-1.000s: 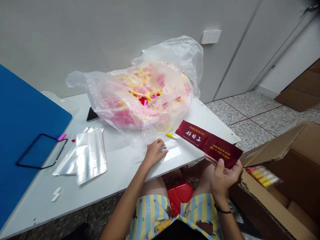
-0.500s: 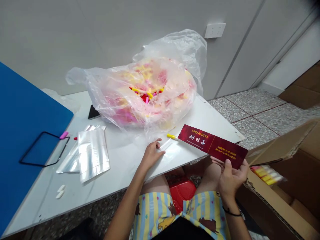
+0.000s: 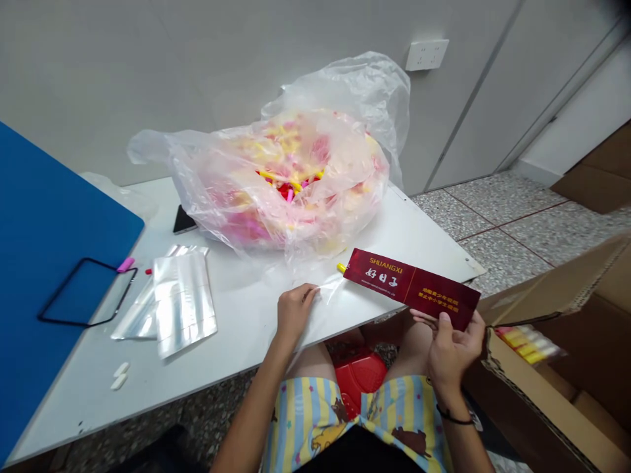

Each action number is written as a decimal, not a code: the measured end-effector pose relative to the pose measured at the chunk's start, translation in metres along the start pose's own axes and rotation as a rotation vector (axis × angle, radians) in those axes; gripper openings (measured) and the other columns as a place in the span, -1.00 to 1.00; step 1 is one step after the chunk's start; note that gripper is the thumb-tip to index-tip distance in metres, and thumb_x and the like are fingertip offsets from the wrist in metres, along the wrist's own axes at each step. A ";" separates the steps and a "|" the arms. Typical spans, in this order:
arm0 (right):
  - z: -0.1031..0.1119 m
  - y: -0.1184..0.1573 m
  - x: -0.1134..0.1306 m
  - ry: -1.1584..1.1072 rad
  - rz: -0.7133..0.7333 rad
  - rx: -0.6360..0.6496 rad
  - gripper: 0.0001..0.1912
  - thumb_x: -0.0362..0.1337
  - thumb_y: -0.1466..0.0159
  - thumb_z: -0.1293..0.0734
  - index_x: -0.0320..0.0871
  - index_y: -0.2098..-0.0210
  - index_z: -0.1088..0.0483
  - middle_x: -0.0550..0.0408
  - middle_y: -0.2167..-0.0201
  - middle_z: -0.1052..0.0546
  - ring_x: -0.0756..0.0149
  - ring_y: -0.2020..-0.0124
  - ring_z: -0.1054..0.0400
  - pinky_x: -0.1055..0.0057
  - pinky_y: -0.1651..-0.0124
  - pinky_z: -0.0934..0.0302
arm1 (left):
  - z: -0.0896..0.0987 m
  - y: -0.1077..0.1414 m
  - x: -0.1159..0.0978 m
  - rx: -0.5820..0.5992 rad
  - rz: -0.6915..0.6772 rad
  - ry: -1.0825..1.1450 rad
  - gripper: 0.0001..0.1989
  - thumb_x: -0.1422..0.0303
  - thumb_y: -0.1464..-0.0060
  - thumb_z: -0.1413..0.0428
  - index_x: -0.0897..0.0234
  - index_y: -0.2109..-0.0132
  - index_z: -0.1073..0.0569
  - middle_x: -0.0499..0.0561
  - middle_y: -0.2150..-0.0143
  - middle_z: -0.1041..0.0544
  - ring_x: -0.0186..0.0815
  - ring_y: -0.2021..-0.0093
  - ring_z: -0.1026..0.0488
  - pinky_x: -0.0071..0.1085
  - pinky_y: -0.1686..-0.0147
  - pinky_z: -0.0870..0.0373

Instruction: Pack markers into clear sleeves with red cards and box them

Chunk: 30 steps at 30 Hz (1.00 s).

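Observation:
My left hand (image 3: 294,314) rests at the table's front edge, its fingers pinched on one end of a clear plastic bag (image 3: 331,290) that lies flat and shiny on the table. My right hand (image 3: 456,348) grips a long dark red printed card (image 3: 411,286) by its right end, thumb on top, and holds it tilted over the table edge. The card's left end hangs over the plastic bag. From under that end pokes the tip of a yellow stick (image 3: 341,268); the rest of it is hidden.
A large translucent bag (image 3: 221,177) of pink, red and yellow pieces fills the table's back. At left are silver pouches (image 3: 185,302), two small white pieces (image 3: 119,376), a phone (image 3: 183,221) and a blue panel (image 3: 59,263). An open cardboard box (image 3: 557,414) holds packed sticks (image 3: 530,345).
My left hand has closed its fingers on the clear bag's end. My right hand has shifted the card slightly left, so it covers more of the yellow stick.

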State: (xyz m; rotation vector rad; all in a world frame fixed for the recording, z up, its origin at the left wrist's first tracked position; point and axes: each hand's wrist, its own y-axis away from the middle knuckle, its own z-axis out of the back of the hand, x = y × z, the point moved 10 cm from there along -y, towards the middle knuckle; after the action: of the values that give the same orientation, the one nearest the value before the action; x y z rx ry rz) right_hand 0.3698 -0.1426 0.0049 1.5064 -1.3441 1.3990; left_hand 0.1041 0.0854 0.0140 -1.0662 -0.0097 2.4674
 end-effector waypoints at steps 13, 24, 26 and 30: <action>0.007 -0.001 0.012 0.001 0.073 -0.056 -0.53 -0.23 -0.16 -0.36 -0.13 -0.01 -0.16 0.12 0.42 -0.44 0.25 0.66 -0.37 0.17 0.53 -0.36 | -0.004 0.004 -0.008 0.215 -0.535 -0.214 -0.55 0.18 -0.31 0.22 0.24 -0.11 -0.41 0.06 0.26 -0.52 -0.37 0.33 -0.47 -0.51 0.35 -0.36; -0.008 -0.010 0.002 0.041 0.045 0.025 -0.56 -0.19 -0.11 -0.38 -0.17 0.05 -0.25 0.16 0.51 -0.42 0.32 0.71 -0.29 0.34 0.61 -0.23 | 0.001 0.013 -0.011 0.136 -0.613 -0.254 -0.53 0.15 -0.31 0.24 0.26 -0.12 -0.40 0.06 0.29 -0.51 -0.39 0.34 -0.45 -0.52 0.35 -0.37; -0.007 -0.016 0.004 0.015 0.068 -0.008 -0.56 -0.22 -0.10 -0.38 -0.18 0.05 -0.26 0.15 0.49 -0.41 0.35 0.70 -0.27 0.38 0.63 -0.20 | 0.000 0.014 -0.012 0.135 -0.621 -0.261 -0.53 0.15 -0.31 0.23 0.26 -0.12 -0.40 0.06 0.30 -0.50 -0.39 0.34 -0.45 -0.52 0.35 -0.37; -0.013 -0.028 0.008 -0.003 0.100 -0.032 -0.59 -0.24 -0.08 -0.36 -0.18 0.08 -0.28 0.14 0.45 -0.41 0.41 0.69 -0.23 0.41 0.65 -0.18 | 0.000 0.014 -0.012 0.138 -0.621 -0.272 -0.53 0.16 -0.31 0.23 0.28 -0.12 -0.40 0.07 0.29 -0.50 -0.37 0.32 -0.45 -0.51 0.34 -0.38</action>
State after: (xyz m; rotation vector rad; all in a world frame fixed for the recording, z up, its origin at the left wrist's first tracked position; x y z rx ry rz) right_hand 0.3925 -0.1257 0.0196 1.4385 -1.4542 1.4303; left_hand 0.1057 0.0679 0.0198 -0.5498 -0.2172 1.9864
